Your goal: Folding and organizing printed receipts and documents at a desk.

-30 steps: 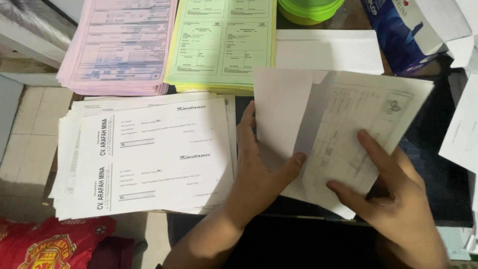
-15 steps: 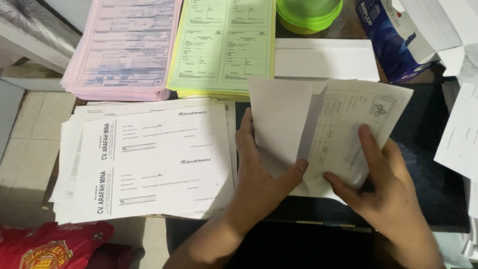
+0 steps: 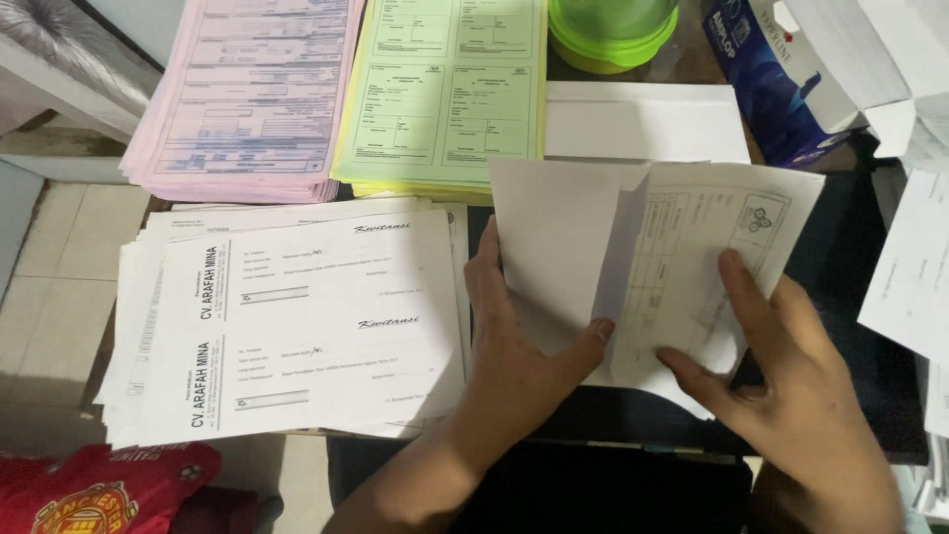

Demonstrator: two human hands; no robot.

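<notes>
My left hand [image 3: 514,346] grips the lower edge of a folded white paper sheet [image 3: 563,237], thumb on its front and fingers behind it. My right hand [image 3: 781,366] pinches the other half of the same sheet [image 3: 692,257], which carries a faint printed table and is tilted to the right. The sheet is bent along a crease between my hands. It is held over a dark desk surface [image 3: 860,297].
A stack of white printed forms [image 3: 297,316] lies left of my hands. Behind it sit a pink form stack [image 3: 247,89] and a yellow-green form stack [image 3: 445,89]. A white envelope [image 3: 643,119], a green lidded container [image 3: 613,30], a blue box [image 3: 771,79] and more white papers [image 3: 909,267] stand around.
The view has drifted slightly, and the folded sheet now sits a little lower and more to the right. My right fingers have shifted along its printed half; both hands keep their hold.
</notes>
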